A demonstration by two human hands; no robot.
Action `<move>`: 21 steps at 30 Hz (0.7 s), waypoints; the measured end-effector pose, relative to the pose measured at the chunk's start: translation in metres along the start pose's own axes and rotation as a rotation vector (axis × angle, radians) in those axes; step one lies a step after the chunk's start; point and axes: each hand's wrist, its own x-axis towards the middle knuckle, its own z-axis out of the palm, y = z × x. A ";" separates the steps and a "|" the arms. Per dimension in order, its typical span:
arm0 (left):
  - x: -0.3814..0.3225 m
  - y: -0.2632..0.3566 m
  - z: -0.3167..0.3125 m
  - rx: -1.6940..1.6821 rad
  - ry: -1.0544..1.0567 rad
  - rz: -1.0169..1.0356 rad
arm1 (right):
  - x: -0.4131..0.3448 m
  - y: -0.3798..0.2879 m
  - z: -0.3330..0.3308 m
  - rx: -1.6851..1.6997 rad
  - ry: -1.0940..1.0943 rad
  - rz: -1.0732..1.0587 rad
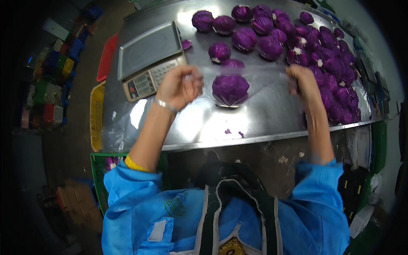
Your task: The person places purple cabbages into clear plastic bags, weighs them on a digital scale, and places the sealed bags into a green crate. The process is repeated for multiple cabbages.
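Both my hands grip a clear plastic film, stretched taut between them above the steel table. My left hand, with a silver bracelet at the wrist, pinches one end beside the digital scale. At the other end, my right hand is closed near the cabbage pile. Between the hands sits a red cabbage on the steel tabletop. Film crosses its upper part and seems to lie along its front; how far it wraps around is hard to tell. Another red cabbage shows just behind.
A heap of red cabbages covers the table's right side, with several looser ones at the back. Leaf scraps lie near the front edge. A yellow crate and a red crate stand along the left side.
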 end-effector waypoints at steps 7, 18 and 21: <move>-0.139 -0.196 -0.023 0.372 0.468 -0.292 | -0.207 0.120 -0.027 0.044 -0.031 0.381; -0.170 -0.222 -0.009 0.623 0.556 -0.135 | -0.229 0.082 -0.043 -0.281 -0.076 0.035; -0.168 -0.226 -0.013 0.448 0.534 -0.175 | -0.203 0.020 0.034 -0.472 -0.394 -0.376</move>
